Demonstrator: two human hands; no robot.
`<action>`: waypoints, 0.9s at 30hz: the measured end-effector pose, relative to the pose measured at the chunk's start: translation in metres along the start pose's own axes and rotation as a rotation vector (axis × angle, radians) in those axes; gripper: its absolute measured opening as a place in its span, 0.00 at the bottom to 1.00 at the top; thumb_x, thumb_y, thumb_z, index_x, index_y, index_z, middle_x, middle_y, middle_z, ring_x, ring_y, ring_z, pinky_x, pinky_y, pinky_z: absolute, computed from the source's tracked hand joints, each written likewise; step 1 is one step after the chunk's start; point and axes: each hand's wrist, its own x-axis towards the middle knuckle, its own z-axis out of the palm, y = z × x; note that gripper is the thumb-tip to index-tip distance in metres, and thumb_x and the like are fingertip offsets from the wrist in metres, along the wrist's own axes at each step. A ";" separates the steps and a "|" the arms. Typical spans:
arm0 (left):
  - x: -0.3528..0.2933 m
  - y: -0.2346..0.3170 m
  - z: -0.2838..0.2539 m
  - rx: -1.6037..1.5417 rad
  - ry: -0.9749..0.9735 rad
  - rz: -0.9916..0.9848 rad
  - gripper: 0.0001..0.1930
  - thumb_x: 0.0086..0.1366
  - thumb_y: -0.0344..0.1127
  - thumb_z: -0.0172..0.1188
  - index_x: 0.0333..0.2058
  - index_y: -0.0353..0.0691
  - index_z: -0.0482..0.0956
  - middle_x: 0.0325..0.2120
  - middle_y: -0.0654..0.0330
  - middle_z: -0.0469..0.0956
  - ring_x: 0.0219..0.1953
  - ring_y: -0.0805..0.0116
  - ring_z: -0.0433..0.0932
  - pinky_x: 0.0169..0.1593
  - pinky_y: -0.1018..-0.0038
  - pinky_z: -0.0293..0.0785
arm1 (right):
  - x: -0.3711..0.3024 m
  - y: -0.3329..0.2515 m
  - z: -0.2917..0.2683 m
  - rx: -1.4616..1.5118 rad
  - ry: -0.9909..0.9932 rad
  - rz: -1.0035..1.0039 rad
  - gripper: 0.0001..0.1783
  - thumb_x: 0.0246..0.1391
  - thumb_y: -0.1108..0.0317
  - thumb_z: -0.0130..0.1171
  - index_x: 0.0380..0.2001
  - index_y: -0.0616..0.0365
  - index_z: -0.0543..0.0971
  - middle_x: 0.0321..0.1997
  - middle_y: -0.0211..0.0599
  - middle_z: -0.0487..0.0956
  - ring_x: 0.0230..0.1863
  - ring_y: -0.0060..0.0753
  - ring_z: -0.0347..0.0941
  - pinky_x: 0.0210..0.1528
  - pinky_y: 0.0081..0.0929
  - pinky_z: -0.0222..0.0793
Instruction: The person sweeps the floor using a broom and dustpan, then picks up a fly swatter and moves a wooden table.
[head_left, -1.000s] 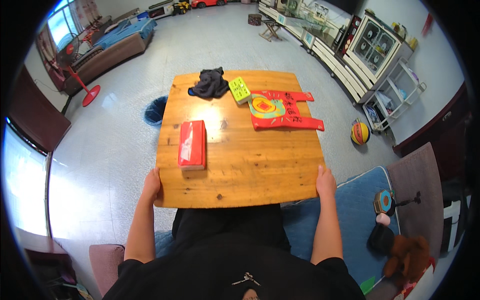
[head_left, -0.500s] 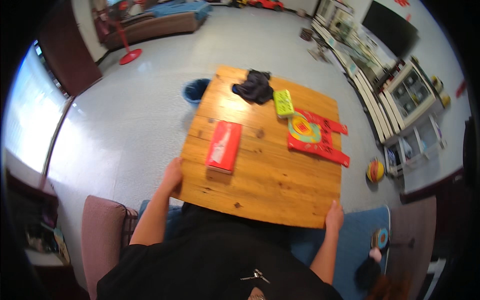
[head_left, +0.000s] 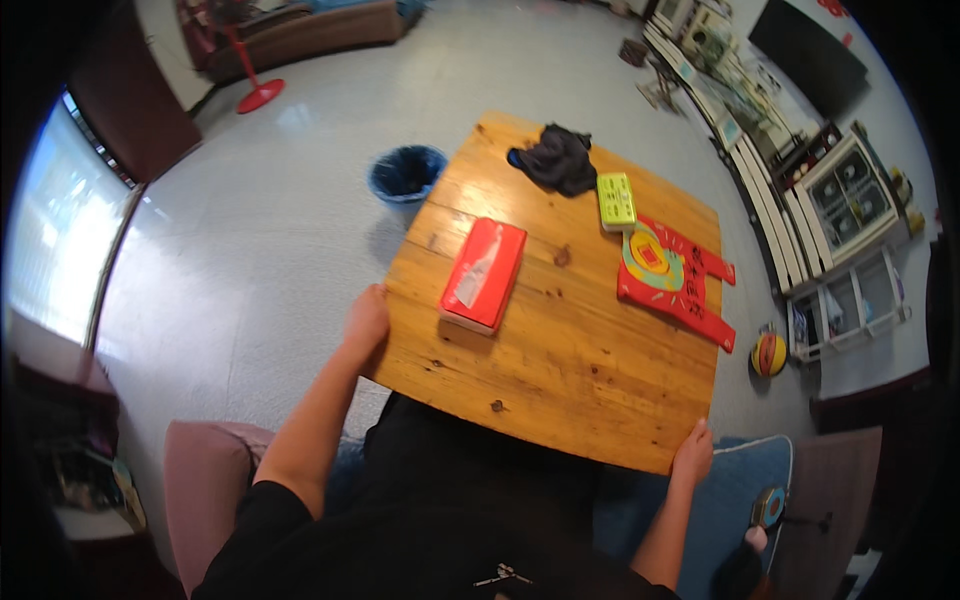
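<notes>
A square wooden table (head_left: pixel 560 360) stands in front of me. My left hand (head_left: pixel 368 320) is closed round its left edge by the near corner, and my right hand (head_left: pixel 693 456) grips its near right corner. The undersides and most fingers are hidden. On the tabletop, a red tissue pack (head_left: pixel 484 276) with a torn-looking pale strip lies nearest my left hand. Toward the far edge is a crumpled dark cloth (head_left: pixel 560 162). Beside it sits a yellow-green box (head_left: pixel 616 202), which touches or nearly touches a flat red plastic bag (head_left: pixel 668 285) with a round yellow-and-green print.
A blue lined bin (head_left: pixel 405 175) stands left of the table. To the right are a ball (head_left: pixel 768 354) and a long white cabinet (head_left: pixel 765 205). Behind me lies a sofa with a blue cushion (head_left: pixel 745 475). A red fan base (head_left: pixel 261 96) is at far left.
The table has shifted to the right with everything on it, both my hands keeping hold. More of the bin now shows, with a wider gap at the table's left.
</notes>
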 end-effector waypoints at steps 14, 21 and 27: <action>-0.010 0.028 -0.030 -0.168 -0.239 -0.111 0.17 0.70 0.42 0.35 0.37 0.35 0.67 0.30 0.36 0.71 0.34 0.33 0.68 0.35 0.52 0.63 | -0.009 0.007 0.003 0.185 -0.063 -0.029 0.25 0.64 0.51 0.32 0.39 0.62 0.72 0.36 0.53 0.75 0.37 0.55 0.69 0.40 0.40 0.63; -0.006 0.039 -0.033 -0.114 -0.275 -0.226 0.16 0.69 0.44 0.37 0.39 0.39 0.68 0.30 0.37 0.73 0.34 0.34 0.71 0.36 0.49 0.65 | 0.005 -0.032 -0.025 -0.205 -0.253 0.128 0.23 0.62 0.55 0.37 0.46 0.63 0.71 0.42 0.53 0.75 0.45 0.54 0.69 0.49 0.39 0.62; 0.001 0.050 -0.063 0.063 -0.335 -0.281 0.15 0.65 0.39 0.45 0.46 0.37 0.68 0.40 0.39 0.71 0.44 0.41 0.69 0.46 0.54 0.66 | -0.023 -0.200 -0.032 0.171 -0.052 -0.243 0.25 0.55 0.67 0.50 0.53 0.69 0.64 0.54 0.57 0.67 0.55 0.60 0.61 0.60 0.42 0.53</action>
